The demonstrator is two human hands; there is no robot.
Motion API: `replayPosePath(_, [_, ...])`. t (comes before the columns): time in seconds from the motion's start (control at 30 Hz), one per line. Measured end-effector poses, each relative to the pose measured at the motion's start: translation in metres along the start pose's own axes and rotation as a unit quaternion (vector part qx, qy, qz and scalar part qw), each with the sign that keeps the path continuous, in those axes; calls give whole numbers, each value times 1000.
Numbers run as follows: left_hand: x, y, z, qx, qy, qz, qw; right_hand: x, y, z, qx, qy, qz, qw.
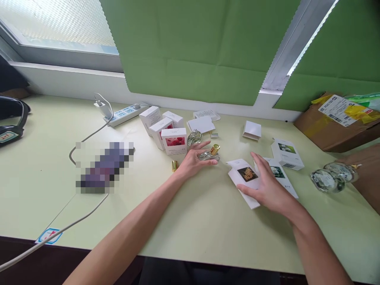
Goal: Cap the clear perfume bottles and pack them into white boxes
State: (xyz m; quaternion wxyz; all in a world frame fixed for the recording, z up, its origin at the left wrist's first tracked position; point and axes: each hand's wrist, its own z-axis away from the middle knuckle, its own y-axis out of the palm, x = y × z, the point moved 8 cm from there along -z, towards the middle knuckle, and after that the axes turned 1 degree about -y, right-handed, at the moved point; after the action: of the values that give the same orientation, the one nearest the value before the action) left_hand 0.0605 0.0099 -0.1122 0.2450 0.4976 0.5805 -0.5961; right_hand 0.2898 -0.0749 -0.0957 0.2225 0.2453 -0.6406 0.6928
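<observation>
My left hand (194,159) rests on the pale green table (190,221) with its fingers spread over a clear glass bottle with a gold cap (211,153). A second clear bottle (194,137) lies just behind that hand. My right hand (267,186) lies flat and open on a flattened white carton with a yellow flower picture (246,178). Another flat carton with a white flower picture (282,178) sits partly under the same hand. A small gold cap (174,165) stands beside my left wrist.
Several white boxes with red fruit pictures (173,140) stand behind my left hand. A power strip (124,114) with a charger and cable lies at the back left. Two round glass bottles (332,178) sit at the right, near brown cardboard boxes (335,122). A blurred object (103,166) lies left.
</observation>
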Motion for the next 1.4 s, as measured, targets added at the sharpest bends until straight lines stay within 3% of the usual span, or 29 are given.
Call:
replayPosePath(0.1, [4,1,-1,-1,8,-16,1000,-10,-11,0,23,23,-124,992])
replayPosePath(0.2, [6,0,-2,-5,17,-15,1000,-7,-11,1,61,14,-296,953])
replayPosePath(0.33, [6,0,-3,-7,15,-2,1000,-6,11,-1,112,44,-453,883])
replayPosePath(0.43, [3,0,-3,-2,17,-5,1000,-6,29,-3,122,58,-479,867])
replayPosePath(0.57, [-3,-1,0,1,20,-15,1000,-2,34,-7,119,21,-441,889])
replayPosePath(0.8, [-37,-6,12,-50,91,-53,993,-7,13,-10,46,-53,-375,925])
replayPosePath(0.93, [-59,-9,24,-130,185,-120,967,-7,-3,0,-4,-47,-300,953])
replayPosePath(1.03, [-75,-2,38,-158,275,-144,937,1,-28,0,-50,-66,-245,966])
replayPosePath(1.13, [-84,20,48,-93,322,-132,933,2,-64,-25,-123,-82,-176,973])
replayPosePath(1.23, [-83,49,52,30,304,-141,942,-19,-88,-72,-164,-14,-2,986])
replayPosePath(1.3, [-78,62,53,82,278,-159,944,-32,-95,-105,-178,4,52,983])
replayPosePath(1.4, [-72,67,53,104,255,-176,945,-45,-85,-144,-151,3,128,980])
